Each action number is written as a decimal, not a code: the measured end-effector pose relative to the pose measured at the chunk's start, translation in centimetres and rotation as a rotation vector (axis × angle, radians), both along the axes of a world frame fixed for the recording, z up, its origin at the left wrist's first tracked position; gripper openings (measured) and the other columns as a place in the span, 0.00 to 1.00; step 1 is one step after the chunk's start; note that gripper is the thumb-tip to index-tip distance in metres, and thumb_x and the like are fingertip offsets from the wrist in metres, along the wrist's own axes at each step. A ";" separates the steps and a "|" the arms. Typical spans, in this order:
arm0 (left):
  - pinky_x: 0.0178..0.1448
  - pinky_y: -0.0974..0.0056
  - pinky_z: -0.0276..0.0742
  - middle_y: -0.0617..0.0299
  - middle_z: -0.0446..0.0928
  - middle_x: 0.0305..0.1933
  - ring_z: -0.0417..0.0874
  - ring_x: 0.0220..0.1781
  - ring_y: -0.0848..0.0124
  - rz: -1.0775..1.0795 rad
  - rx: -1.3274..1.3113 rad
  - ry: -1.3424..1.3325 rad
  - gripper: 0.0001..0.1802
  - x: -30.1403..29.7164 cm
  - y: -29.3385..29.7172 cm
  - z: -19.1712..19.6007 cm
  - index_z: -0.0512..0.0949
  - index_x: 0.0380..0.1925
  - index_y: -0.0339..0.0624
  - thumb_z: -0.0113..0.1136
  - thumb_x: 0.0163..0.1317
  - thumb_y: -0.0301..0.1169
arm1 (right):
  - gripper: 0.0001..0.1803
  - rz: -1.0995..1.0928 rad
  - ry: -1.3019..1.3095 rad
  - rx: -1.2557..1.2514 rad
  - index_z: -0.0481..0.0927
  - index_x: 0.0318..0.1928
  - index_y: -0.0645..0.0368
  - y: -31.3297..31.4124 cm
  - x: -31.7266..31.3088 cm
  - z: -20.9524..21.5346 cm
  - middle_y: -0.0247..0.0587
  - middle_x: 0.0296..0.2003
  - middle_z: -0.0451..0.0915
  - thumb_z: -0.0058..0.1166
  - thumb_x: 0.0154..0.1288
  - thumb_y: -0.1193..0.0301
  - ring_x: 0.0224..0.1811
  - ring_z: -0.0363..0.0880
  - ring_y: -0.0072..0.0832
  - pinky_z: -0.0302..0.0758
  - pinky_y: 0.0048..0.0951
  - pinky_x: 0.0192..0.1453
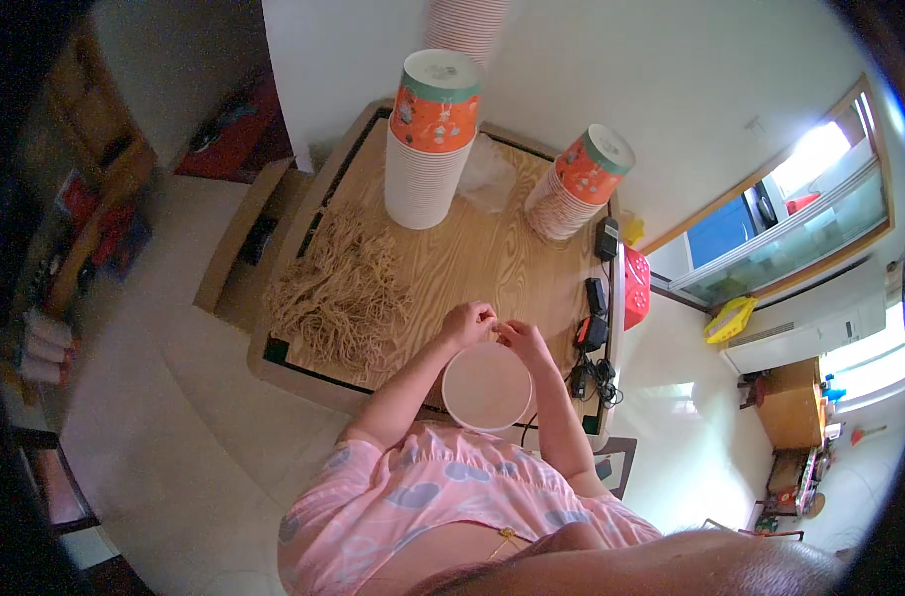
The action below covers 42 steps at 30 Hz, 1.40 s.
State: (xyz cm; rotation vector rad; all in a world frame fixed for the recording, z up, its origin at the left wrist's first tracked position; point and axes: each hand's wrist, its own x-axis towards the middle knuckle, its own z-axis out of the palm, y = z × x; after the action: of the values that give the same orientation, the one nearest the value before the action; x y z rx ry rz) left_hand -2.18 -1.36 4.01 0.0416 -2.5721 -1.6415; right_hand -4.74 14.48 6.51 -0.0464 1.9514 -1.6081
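Note:
A white paper bucket [486,387] stands mouth up against me at the table's near edge. At its far rim, my left hand [469,323] and my right hand [524,343] meet with fingertips pinched. Something small and brownish shows between them, too small to name. A loose heap of tan twisted cords [338,288] lies left of my left hand. Farther back rises a tall stack of upside-down paper buckets [433,149], the top one orange and green. A shorter stack [582,179] sits at the back right, with tan cords showing around its lower rims.
The wooden table [472,263] has a raised dark-edged frame. Black adapters and cables [594,338] lie along its right side, beside a red plastic basket [636,288]. A clear plastic bag [487,174] lies between the stacks. A cardboard box [239,248] stands left of the table.

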 end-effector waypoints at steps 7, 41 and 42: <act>0.31 0.65 0.73 0.60 0.78 0.24 0.78 0.26 0.72 -0.047 0.118 0.053 0.08 -1.5 0.1 -2.6 0.78 0.26 0.42 0.58 0.50 0.34 | 0.09 0.011 -0.182 -0.160 0.75 0.27 0.60 0.5 -1.2 -0.1 0.27 0.20 0.71 0.51 0.60 0.69 0.21 0.67 0.13 0.63 0.14 0.22; 0.34 0.71 0.72 0.63 0.79 0.26 0.77 0.28 0.77 -0.546 0.489 -0.128 0.05 -0.6 -4.0 2.4 0.79 0.26 0.36 0.59 0.51 0.26 | 0.05 0.062 0.614 0.113 0.76 0.28 0.63 1.0 4.1 6.7 0.40 0.27 0.72 0.58 0.48 0.79 0.31 0.73 0.29 0.71 0.25 0.34; 0.34 0.71 0.72 0.62 0.79 0.26 0.77 0.28 0.77 -0.576 0.480 -0.170 0.06 -0.5 -4.4 2.8 0.79 0.26 0.36 0.59 0.50 0.27 | 0.06 0.104 0.698 0.122 0.76 0.29 0.62 0.9 4.3 6.9 0.40 0.27 0.73 0.58 0.47 0.80 0.31 0.73 0.31 0.71 0.27 0.35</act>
State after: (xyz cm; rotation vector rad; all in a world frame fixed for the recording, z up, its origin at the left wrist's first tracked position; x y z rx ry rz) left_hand -2.63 -5.75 6.83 -0.6026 -2.3637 -2.5222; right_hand -0.42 15.42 13.46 -0.7336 2.4997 -1.5180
